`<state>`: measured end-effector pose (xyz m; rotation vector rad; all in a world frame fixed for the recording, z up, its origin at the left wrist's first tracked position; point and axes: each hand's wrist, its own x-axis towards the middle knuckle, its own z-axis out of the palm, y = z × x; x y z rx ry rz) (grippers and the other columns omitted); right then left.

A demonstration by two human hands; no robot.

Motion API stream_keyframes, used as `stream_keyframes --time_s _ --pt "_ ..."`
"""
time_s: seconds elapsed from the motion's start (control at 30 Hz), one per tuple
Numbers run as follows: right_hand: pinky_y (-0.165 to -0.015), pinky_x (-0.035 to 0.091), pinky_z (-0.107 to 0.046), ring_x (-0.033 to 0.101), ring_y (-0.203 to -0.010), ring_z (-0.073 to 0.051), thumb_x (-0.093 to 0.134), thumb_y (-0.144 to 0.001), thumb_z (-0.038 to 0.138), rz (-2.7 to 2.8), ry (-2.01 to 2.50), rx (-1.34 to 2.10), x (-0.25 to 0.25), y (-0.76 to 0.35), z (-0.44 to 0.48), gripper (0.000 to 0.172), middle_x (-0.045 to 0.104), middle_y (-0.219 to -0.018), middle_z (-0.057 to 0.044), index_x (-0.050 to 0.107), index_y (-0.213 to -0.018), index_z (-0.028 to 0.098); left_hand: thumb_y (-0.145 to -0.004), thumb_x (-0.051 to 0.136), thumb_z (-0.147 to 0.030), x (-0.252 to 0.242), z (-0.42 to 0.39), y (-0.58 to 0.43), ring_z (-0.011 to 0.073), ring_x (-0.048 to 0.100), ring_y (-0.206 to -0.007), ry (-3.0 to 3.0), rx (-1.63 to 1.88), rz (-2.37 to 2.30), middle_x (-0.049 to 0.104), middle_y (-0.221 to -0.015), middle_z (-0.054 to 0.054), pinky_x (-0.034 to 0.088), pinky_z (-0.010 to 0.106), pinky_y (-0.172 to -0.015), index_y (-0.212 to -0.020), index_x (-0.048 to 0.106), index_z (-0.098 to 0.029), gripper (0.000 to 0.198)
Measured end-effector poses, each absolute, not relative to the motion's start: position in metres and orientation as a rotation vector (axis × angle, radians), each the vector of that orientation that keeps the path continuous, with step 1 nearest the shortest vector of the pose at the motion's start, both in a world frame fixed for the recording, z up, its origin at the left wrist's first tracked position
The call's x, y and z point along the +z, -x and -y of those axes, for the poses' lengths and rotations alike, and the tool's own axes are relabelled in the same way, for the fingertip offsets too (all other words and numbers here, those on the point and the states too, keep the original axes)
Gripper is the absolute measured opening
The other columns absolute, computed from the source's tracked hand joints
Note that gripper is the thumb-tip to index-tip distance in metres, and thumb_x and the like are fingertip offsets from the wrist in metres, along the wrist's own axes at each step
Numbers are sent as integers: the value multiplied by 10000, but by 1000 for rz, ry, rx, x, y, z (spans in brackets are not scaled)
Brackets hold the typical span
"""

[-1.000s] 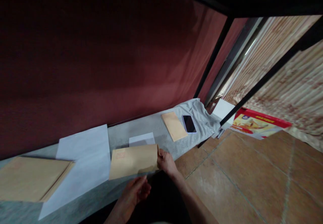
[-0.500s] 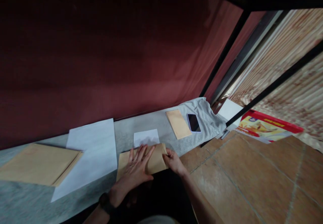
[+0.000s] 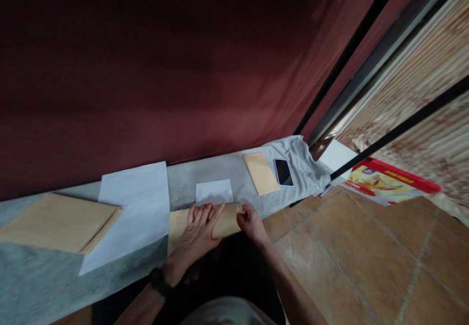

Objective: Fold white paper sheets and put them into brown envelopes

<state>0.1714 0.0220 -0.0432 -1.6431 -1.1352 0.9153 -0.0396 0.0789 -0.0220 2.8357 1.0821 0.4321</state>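
A brown paper envelope lies in front of me at the near edge of the cloth-covered surface, its right part bulging slightly. My left hand, with a dark watch on its wrist, rests across the envelope's middle, fingers spread over the paper. At the right end, my right hand has its fingers closed on the envelope's edge; its fingertips are partly hidden. Just behind the envelope is a small white sheet, its near side covered by the envelope and my left hand.
Left on the grey cloth, brown envelopes overlap a large white sheet. Farther right are a smaller tan envelope and a phone. A dark red panel rises behind. A red-and-yellow box is on the tiled floor.
The envelope's right part looks more curved down toward me, and my right hand has turned slightly, still gripping its edge. My left hand stays on the paper. The view has shifted a little.
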Motion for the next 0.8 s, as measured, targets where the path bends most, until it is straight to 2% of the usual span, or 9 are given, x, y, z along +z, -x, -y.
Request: stream_keyframes --time_s 0.07,0.13,0.23,0.37,0.43,0.6,0.7,0.8 --pt "-774 487 -306 602 -830 -196 524 -876 377 1183 1711 648 -33 -175 -16 217 645 -893 -48 642 -942 207 -738 693 -326 -23 -78 37 364 487 -1319 -2838 417 -1110 561 -1374 167 146 602 -1197 -1567 285 -248 927" --pt "-853 485 -330 614 -918 -215 472 -942 400 1213 1690 586 -22 -178 -11 275 660 -968 -76 665 -975 207 -739 704 -332 -24 -76 34 367 477 -1331 -2836 399 -1128 551 -1389 172 131 608 -1201 -1569 281 -247 935" --pt "-878 499 -337 640 -918 -213 486 -970 468 1275 1559 895 -13 -176 -8 333 689 -959 -59 692 -1014 211 -749 712 -329 -21 -74 29 374 462 -1348 -2854 376 -1138 525 -1425 186 131 614 -1201 -1568 289 -245 926" --pt "-890 522 -356 665 -946 -224 654 -866 561 1196 1344 1320 -20 -167 -11 421 712 -990 -33 693 -1116 223 -786 696 -318 -16 -69 26 366 454 -1364 -2899 311 -1088 504 -1470 162 129 606 -1207 -1565 296 -293 876" --pt "-898 525 -374 674 -938 -228 680 -840 598 1111 1266 1438 -24 -163 -13 444 720 -946 -31 711 -1076 223 -794 699 -338 -17 -69 28 359 425 -1397 -2907 289 -1045 463 -1517 153 122 597 -1214 -1566 290 -309 873" --pt "-831 543 -375 676 -836 -217 747 -784 611 896 1221 1559 -13 -168 -11 478 725 -861 -36 727 -1033 203 -774 732 -438 -23 -83 49 366 242 -1507 -2928 288 -942 293 -1626 172 89 617 -1212 -1578 258 -277 947" --pt "-797 535 -343 673 -780 -198 764 -767 606 820 1222 1607 -4 -174 -6 484 726 -846 -31 732 -1017 192 -748 749 -507 -23 -95 66 379 247 -1501 -2926 292 -915 329 -1607 171 72 625 -1211 -1579 260 -274 991" --pt "-759 524 -311 668 -740 -180 759 -763 622 802 1228 1641 -3 -177 -2 483 726 -820 -18 739 -982 192 -748 747 -529 -23 -103 80 373 370 -1435 -2911 275 -925 436 -1534 170 128 601 -1210 -1571 289 -279 974"
